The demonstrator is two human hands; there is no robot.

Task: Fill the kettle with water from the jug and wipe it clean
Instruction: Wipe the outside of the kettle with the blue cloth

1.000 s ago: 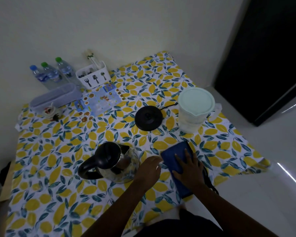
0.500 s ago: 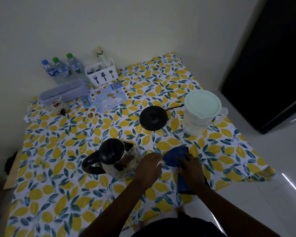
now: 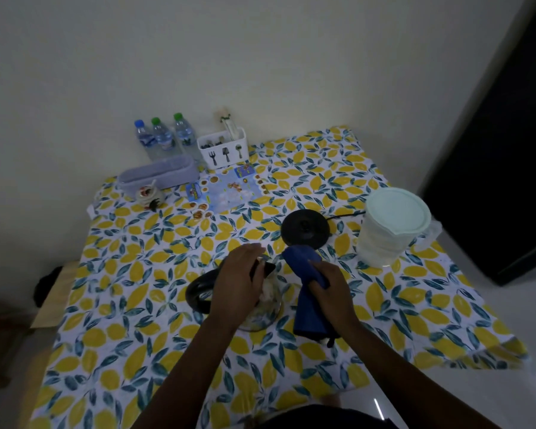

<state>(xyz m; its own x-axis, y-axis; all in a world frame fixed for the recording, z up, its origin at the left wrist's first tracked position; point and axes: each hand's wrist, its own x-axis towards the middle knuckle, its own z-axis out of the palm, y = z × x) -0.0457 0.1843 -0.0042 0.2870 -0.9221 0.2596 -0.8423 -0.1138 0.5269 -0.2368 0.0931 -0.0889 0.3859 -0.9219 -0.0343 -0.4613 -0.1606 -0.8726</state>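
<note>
A glass kettle (image 3: 268, 308) with a black handle at its left stands on the lemon-print tablecloth (image 3: 136, 289), near the table's middle. My left hand (image 3: 237, 280) lies over the kettle's lid and covers most of it. My right hand (image 3: 331, 289) grips a blue cloth (image 3: 307, 305), lifted just right of the kettle, its lower end hanging down. The jug (image 3: 390, 227), translucent with a pale green lid, stands at the right. The black kettle base (image 3: 305, 229) sits behind the kettle, its cord running right.
Against the far wall stand three water bottles (image 3: 163, 139), a white cutlery holder (image 3: 223, 148), a lilac box (image 3: 158, 173) and a small jar (image 3: 147, 195). A printed mat (image 3: 226, 190) lies in front of them. A dark door (image 3: 508, 134) is at the right.
My right hand gathered the blue cloth off the table and raised it beside the kettle. My left hand moved from the kettle's side onto its lid.
</note>
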